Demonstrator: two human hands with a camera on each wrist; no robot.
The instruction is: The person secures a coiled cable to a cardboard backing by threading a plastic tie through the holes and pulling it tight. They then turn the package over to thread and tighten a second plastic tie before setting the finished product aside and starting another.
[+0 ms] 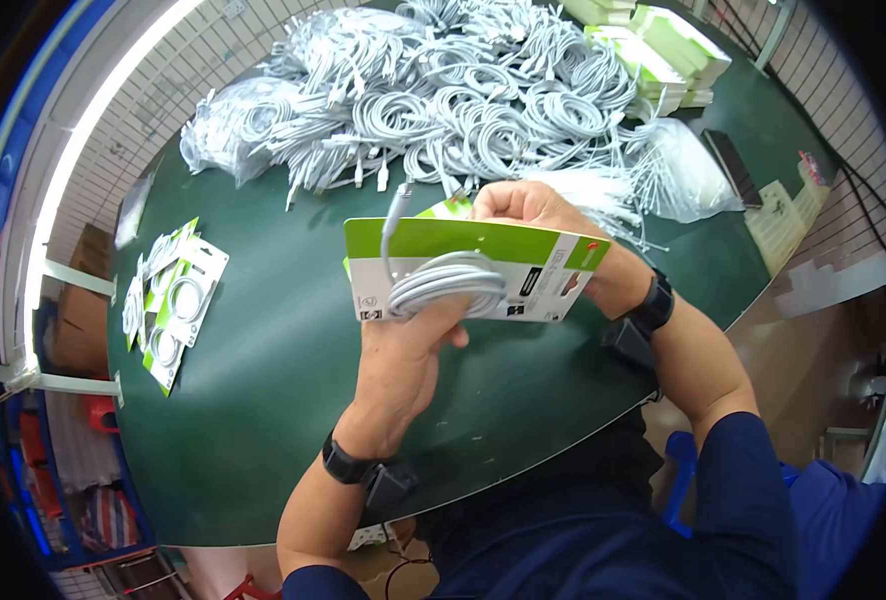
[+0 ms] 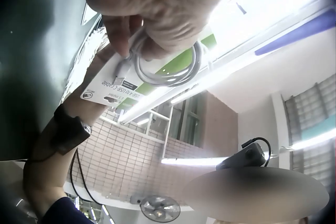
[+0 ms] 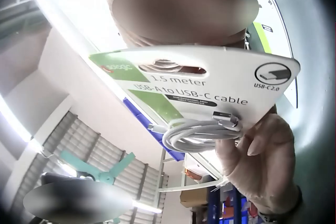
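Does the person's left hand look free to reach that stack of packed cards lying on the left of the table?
Probably not right now: the left hand grips the coiled cable against the card. The path over the green table to the stack looks unobstructed.

Two hands, left hand (image 1: 403, 350) and right hand (image 1: 523, 205), share one backing card (image 1: 473, 270) and one coiled cable (image 1: 448, 283). One heap of loose cables (image 1: 443, 95), uncountable. One stack of carded cables (image 1: 168, 300), roughly four. One green table (image 1: 263, 400).

Head cam looks down; wrist cams up, close — all share card (image 1: 473, 270).
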